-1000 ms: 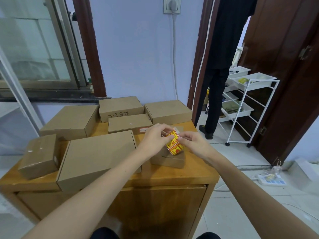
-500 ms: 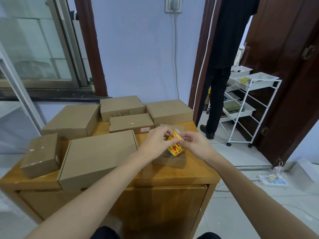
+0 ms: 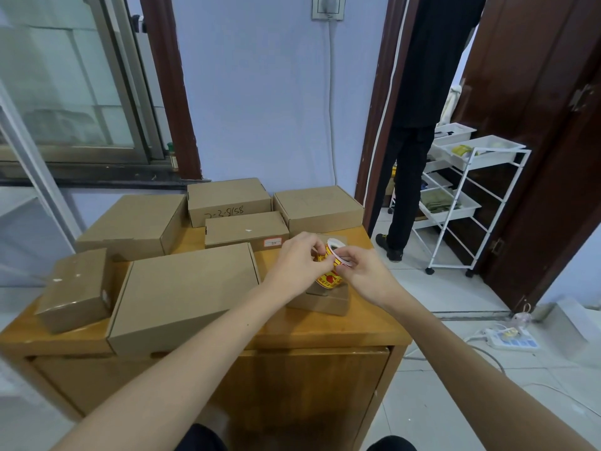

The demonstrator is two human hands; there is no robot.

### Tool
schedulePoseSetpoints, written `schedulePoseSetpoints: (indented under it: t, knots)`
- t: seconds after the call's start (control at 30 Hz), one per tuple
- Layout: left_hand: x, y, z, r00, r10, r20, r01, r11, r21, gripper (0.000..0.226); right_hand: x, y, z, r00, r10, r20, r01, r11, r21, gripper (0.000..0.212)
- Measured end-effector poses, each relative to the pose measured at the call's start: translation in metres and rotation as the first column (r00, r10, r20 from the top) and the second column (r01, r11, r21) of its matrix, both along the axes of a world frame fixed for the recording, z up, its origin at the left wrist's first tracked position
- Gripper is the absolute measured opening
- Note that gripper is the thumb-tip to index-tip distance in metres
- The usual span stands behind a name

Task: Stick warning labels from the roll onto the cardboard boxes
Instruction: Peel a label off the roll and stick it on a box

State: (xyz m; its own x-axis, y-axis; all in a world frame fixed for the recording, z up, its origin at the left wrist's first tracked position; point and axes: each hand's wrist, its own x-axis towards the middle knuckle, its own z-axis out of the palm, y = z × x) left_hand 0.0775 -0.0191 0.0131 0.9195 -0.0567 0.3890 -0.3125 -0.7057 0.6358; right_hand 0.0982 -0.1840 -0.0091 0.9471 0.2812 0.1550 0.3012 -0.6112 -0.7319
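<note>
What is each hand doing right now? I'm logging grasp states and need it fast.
Left hand: fingers curled on the label roll, pinching at its edge.
Right hand: also grips the label roll, from the other side.

the left hand point(image 3: 297, 263) covers the near side of the label roll point(image 3: 331, 270), and the right hand point(image 3: 362, 274) hides its other flank — only the white core rim and a patch of red-and-yellow print show between them. the print is too small to read. the small box point(image 3: 320, 299) under the hands is mostly masked; its lid barely shows. it looks as if a label edge is being pinched, but the fingertips hide it. a person in black point(image 3: 426, 125) in the doorway is cut off at the top edge. the sticker point(image 3: 272, 243) on the middle box point(image 3: 245, 227) is illegible.
</note>
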Motion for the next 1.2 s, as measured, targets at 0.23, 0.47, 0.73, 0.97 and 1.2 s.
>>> schedulePoseSetpoints:
  t: [0.23, 0.47, 0.73, 0.97, 1.2]
  knots:
    - [0.001, -0.003, -0.001, 0.998, 0.017, 0.056, -0.021, 0.998, 0.066, 0.009, -0.002, 0.001, 0.005, 1.000, 0.001, 0.013, -0.001, 1.000, 0.000, 0.026]
    - [-0.002, 0.001, -0.003, 0.995, -0.004, 0.098, -0.008, 0.994, 0.112, 0.014, -0.011, 0.001, 0.011, 0.999, -0.024, -0.020, 0.025, 0.998, 0.053, 0.020]
    - [0.006, 0.027, -0.010, 0.987, 0.157, -0.018, -0.158, 0.987, -0.033, 0.008, -0.009, -0.016, 0.014, 0.978, -0.165, -0.124, 0.188, 0.962, 0.199, 0.036]
    - [0.008, 0.049, -0.025, 0.974, 0.209, -0.084, -0.219, 0.967, -0.130, 0.008, -0.001, -0.044, -0.005, 0.923, -0.365, -0.125, 0.376, 0.923, 0.079, 0.034]
    - [0.008, 0.047, -0.032, 0.989, 0.120, -0.091, -0.132, 0.981, -0.140, 0.011, 0.002, -0.052, -0.023, 0.886, -0.464, -0.001, 0.455, 0.867, -0.203, 0.034]
